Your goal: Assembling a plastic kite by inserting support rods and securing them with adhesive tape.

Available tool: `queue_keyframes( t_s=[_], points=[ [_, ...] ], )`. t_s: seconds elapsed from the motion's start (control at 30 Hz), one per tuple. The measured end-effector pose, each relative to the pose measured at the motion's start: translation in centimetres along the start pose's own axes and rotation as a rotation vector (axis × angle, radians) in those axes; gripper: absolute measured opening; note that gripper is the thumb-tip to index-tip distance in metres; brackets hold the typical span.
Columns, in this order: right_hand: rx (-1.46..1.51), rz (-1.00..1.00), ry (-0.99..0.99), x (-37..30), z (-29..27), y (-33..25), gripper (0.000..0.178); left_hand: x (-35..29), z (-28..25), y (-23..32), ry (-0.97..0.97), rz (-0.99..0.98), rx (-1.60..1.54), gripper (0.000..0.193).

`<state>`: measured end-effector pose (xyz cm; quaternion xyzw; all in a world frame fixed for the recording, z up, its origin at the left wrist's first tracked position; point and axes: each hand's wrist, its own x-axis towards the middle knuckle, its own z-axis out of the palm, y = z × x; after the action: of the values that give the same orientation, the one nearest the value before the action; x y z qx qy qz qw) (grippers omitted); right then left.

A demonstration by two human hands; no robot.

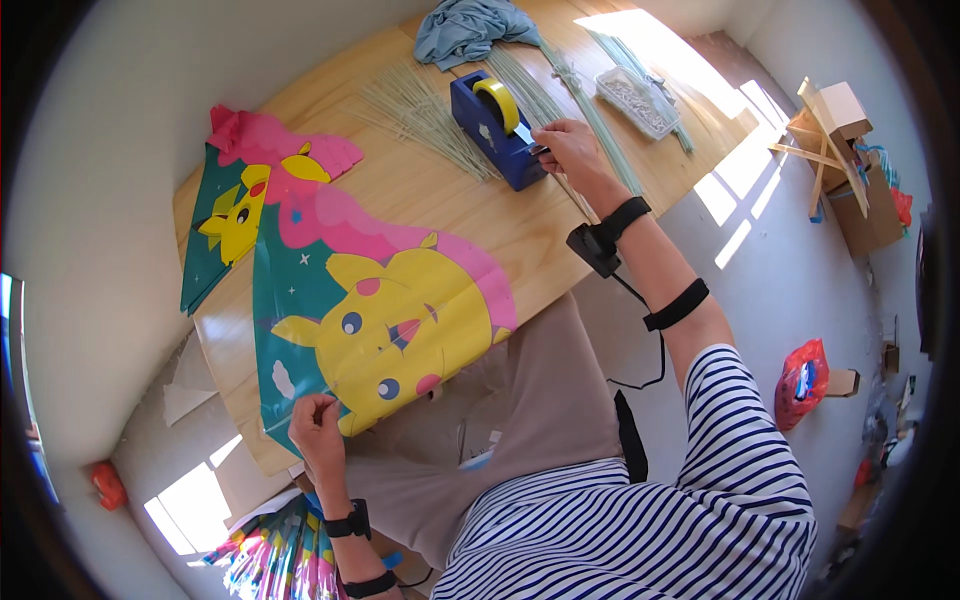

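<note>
Yellow tape on the blue dispenser (pixel 497 130) is pinched in the right hand (pixel 566 146) at the cutter. The left hand (pixel 316 425), grip closed, pins the kite sail (pixel 385 310) at the tabletop (pixel 440 200) edge. Risks: 1 crooked tear; 2 sail slipping.

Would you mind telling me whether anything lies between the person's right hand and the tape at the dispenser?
Nothing visible does. The right hand is already at the cutter end of the blue tape dispenser, its fingers on the tape end. The thin green sticks lie beside the dispenser, not between.
</note>
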<state>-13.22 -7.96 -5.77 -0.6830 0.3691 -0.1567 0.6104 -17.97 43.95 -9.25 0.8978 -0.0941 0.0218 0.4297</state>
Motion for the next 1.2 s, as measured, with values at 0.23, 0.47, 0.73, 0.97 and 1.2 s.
queue_keyframes(
  t_s=[0.23, 0.47, 0.73, 0.97, 1.2],
  points=[
    [0.131, -0.039, -0.119, 0.7, -1.1, 1.2, 0.014, -1.1, 1.3, 0.1, -0.086, -0.041, -0.040, 0.011],
    [0.397, -0.055, -0.201, -0.5, -1.8, 3.2, 0.010, -1.2, 1.8, 0.2, -0.126, -0.074, -0.061, 0.010],
    [0.815, 0.241, -0.175, -3.0, -2.7, 7.6, 0.016, -1.5, 1.5, 0.7, -0.091, -0.052, -0.054, 0.012],
    [0.785, 0.297, -0.053, -4.0, 0.0, 4.4, 0.014, -1.2, 1.1, 1.1, -0.088, -0.041, -0.045, 0.011],
    [0.709, 0.198, -0.007, -2.8, 0.6, 5.7, 0.011, -1.7, 1.1, 1.6, -0.098, -0.061, -0.057, 0.010]
  ],
)
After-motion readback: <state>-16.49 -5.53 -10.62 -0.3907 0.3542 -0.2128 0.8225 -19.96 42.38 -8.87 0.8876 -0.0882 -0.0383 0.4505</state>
